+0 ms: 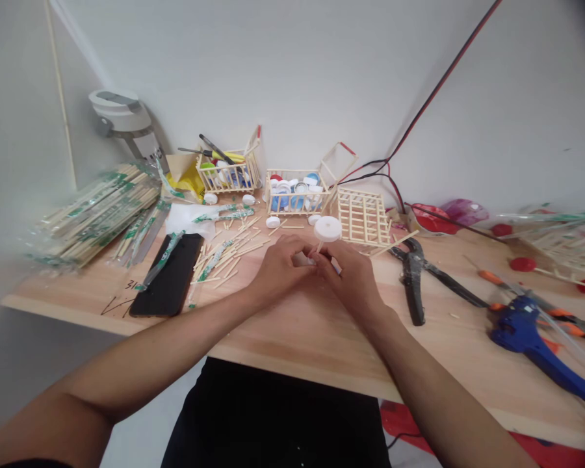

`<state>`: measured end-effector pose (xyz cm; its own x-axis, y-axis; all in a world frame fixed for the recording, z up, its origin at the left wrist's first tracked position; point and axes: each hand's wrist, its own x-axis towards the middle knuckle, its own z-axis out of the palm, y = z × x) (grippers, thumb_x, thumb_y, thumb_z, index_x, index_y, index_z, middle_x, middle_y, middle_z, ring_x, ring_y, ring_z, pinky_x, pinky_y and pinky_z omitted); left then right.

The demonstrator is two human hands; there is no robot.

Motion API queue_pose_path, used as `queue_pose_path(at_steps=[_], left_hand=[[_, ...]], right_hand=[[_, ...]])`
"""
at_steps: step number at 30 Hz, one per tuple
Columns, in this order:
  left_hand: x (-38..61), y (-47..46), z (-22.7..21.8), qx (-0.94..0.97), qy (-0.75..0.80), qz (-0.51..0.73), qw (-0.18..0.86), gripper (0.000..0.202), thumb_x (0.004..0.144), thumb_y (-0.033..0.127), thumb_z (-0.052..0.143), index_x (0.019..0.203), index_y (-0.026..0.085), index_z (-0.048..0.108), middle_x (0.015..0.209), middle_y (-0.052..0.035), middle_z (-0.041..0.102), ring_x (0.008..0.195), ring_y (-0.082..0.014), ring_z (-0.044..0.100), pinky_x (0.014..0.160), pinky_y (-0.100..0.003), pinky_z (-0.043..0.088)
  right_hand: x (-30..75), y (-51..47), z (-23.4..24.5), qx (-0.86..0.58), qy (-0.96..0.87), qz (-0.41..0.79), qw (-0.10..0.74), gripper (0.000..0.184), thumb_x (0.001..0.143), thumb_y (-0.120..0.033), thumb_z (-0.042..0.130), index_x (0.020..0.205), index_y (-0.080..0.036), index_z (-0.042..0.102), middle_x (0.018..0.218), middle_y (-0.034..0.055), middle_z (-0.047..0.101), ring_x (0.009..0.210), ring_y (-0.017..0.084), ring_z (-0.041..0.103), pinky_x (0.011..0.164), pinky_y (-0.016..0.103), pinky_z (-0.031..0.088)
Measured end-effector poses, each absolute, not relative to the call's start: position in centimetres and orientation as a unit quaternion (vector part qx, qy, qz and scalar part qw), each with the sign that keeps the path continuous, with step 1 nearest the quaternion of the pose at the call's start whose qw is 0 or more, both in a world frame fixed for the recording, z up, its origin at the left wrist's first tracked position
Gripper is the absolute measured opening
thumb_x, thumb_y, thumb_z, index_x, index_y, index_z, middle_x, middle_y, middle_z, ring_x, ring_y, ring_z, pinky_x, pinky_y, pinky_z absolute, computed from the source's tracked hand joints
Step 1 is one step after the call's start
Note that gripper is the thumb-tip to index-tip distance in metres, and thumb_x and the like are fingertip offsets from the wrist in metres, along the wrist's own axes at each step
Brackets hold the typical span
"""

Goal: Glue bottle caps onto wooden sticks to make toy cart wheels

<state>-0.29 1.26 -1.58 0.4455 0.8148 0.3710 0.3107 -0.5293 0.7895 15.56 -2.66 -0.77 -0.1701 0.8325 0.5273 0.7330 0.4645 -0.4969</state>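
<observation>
My left hand [279, 268] and my right hand [347, 275] meet above the middle of the wooden table [292, 338], fingers pinched together. Between them they hold a thin wooden stick with a white bottle cap [327, 229] on its upper end. A second white piece [302, 260] shows between my left fingers. Loose sticks [227, 255] lie just left of my hands. A small stick-built grid frame [363, 216] stands just behind my right hand.
Wrapped chopstick bundles [92, 211] lie at far left beside a black phone [168, 281]. Stick baskets [295, 192] with caps stand at the back. Black pliers [413, 276], a blue glue gun [533, 338] and red caps [522, 264] lie right. Red and black wires [419, 117] run up the wall.
</observation>
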Motion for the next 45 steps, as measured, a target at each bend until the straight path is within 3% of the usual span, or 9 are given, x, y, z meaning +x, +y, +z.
queue_pose_path(at_steps=[23,45], left_hand=[[-0.26,1.09,-1.32,0.783,0.377,0.369,0.330,0.011,0.077,0.027,0.070,0.078,0.018,0.065,0.081,0.0003,0.066,0.080,-0.0160,0.054,0.075,-0.028,0.040],[-0.31,1.19,-1.45,0.791,0.376,0.366,0.316,0.012,0.077,0.030,0.069,0.078,0.018,0.064,0.082,0.0001,0.066,0.083,-0.0166,0.055,0.077,-0.028,0.041]], right_hand=[[15.45,-2.66,-0.56,-0.511,-0.769,0.063,0.380,0.019,0.092,-0.025,0.051,0.075,-0.021,0.057,0.073,0.0026,0.061,0.072,0.017,0.054,0.067,0.030,0.038],[15.48,-2.70,-0.44,-0.513,-0.768,0.064,0.377,0.018,0.092,-0.026,0.052,0.076,-0.021,0.058,0.074,0.0031,0.062,0.073,0.018,0.055,0.067,0.030,0.038]])
